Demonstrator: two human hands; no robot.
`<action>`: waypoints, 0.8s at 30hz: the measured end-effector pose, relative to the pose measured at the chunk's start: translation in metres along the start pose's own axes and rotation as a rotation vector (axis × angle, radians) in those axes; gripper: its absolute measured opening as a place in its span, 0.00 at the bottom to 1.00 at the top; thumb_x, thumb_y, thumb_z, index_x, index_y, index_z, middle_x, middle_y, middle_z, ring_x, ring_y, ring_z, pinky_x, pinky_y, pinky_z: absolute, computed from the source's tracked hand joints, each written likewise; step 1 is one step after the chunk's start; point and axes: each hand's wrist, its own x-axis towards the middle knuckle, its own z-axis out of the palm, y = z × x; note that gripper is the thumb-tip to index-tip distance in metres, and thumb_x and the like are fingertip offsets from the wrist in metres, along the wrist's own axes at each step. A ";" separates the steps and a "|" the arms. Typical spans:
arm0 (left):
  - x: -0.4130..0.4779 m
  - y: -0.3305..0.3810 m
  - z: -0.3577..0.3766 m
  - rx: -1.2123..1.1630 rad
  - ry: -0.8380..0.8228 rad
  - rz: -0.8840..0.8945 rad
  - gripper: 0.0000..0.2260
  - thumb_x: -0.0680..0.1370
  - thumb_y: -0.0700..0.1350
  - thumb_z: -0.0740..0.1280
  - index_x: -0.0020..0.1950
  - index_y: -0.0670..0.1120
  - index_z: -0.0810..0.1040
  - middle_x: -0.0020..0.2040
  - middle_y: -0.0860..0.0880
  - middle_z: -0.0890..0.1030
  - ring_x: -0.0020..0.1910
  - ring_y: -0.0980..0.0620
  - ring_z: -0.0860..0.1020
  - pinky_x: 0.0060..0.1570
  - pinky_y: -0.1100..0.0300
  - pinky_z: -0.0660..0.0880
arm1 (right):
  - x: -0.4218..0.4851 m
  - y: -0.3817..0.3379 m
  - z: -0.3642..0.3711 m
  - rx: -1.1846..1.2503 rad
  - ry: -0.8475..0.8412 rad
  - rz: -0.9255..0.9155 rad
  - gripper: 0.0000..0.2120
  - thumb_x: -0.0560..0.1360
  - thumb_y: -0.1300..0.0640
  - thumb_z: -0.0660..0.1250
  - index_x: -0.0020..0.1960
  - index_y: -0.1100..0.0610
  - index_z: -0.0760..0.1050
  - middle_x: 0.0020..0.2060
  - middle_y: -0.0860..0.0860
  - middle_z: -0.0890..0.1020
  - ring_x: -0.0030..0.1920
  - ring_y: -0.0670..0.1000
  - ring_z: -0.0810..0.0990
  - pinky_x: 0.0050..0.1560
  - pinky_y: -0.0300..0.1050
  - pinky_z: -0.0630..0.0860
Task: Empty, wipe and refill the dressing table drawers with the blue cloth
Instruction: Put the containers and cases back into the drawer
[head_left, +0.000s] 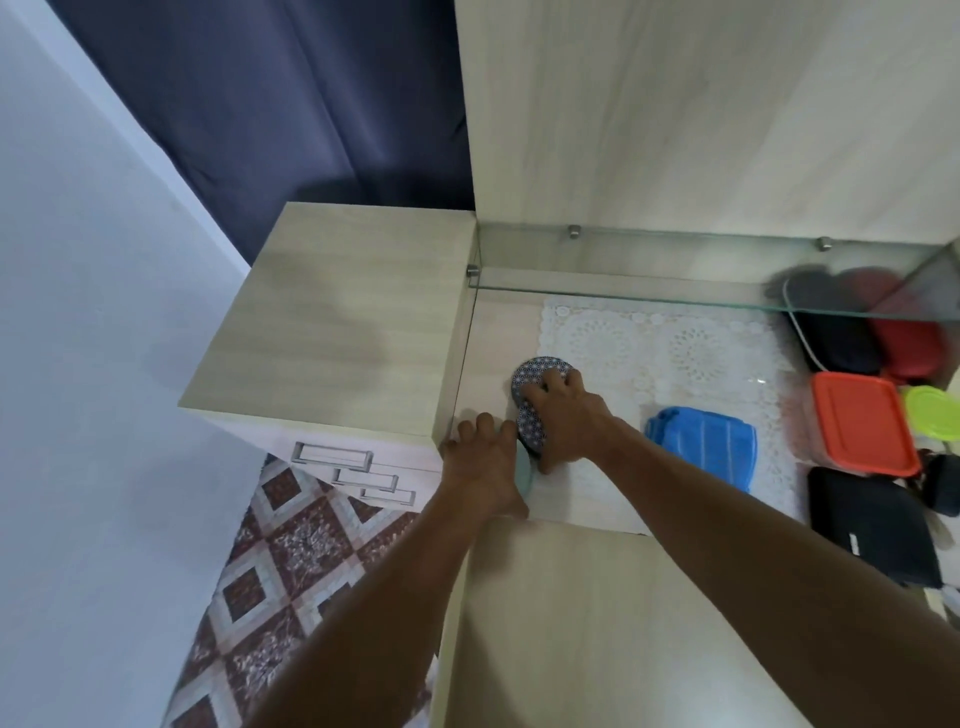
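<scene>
Both hands (519, 441) round patterned tin (535, 400)

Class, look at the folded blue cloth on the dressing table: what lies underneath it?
The blue cloth lies on a white lace mat spread over the dressing table top. Whether anything else sits beneath the cloth cannot be seen; the cloth covers it.
</scene>
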 end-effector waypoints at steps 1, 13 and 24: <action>-0.006 0.001 0.004 0.001 0.012 0.007 0.44 0.59 0.60 0.77 0.68 0.48 0.60 0.63 0.44 0.64 0.63 0.42 0.66 0.57 0.47 0.70 | -0.009 -0.003 0.005 0.006 0.010 0.002 0.53 0.56 0.44 0.79 0.74 0.48 0.55 0.67 0.53 0.62 0.68 0.60 0.60 0.56 0.57 0.76; -0.037 0.003 0.021 -0.044 0.046 0.002 0.43 0.57 0.60 0.77 0.66 0.47 0.63 0.62 0.44 0.66 0.61 0.42 0.67 0.55 0.47 0.71 | -0.072 -0.003 0.044 0.140 0.122 0.001 0.47 0.53 0.40 0.76 0.67 0.50 0.62 0.59 0.50 0.65 0.59 0.55 0.65 0.47 0.51 0.76; -0.034 0.003 0.022 -0.044 0.040 0.011 0.44 0.59 0.59 0.77 0.67 0.46 0.62 0.63 0.43 0.65 0.62 0.41 0.66 0.56 0.47 0.71 | -0.016 0.017 -0.013 0.167 0.182 0.111 0.50 0.56 0.41 0.78 0.71 0.52 0.60 0.63 0.53 0.64 0.63 0.57 0.63 0.49 0.53 0.77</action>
